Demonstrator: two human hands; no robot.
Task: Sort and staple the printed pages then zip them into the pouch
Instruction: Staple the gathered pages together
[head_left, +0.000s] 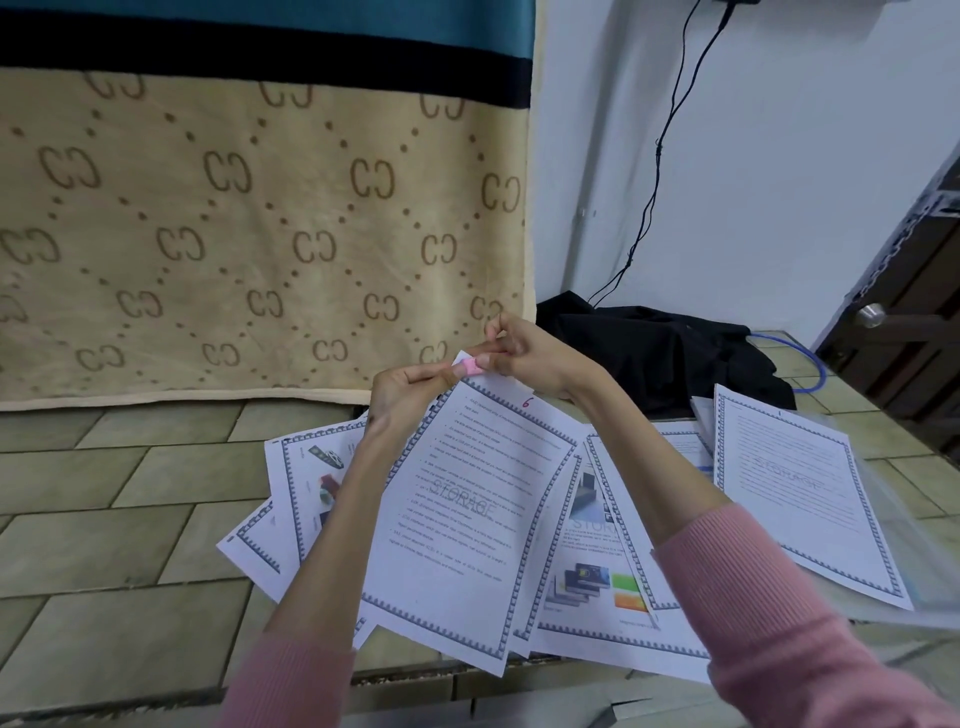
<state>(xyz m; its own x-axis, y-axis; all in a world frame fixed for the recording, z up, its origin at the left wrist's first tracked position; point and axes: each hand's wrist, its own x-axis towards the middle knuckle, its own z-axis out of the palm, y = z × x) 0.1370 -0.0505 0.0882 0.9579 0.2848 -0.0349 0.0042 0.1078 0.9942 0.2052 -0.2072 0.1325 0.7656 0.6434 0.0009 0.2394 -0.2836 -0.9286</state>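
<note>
We hold the sheet (457, 499) up above the loose pages (597, 561), our left hand (410, 389) and right hand (524, 353) both pinching a small pink stapler (469, 368) on its top corner. Gripped only there, the sheet could swing and staple crookedly.

The raised page (467, 499) bears a faint "STORAGE" watermark and a handwritten red "6" near its top edge. The page at far right (800, 493) shows the same "STORAGE" watermark. The hanging beige blanket (234, 223) repeats a "CC" monogram. Body text is too small to read.
</note>
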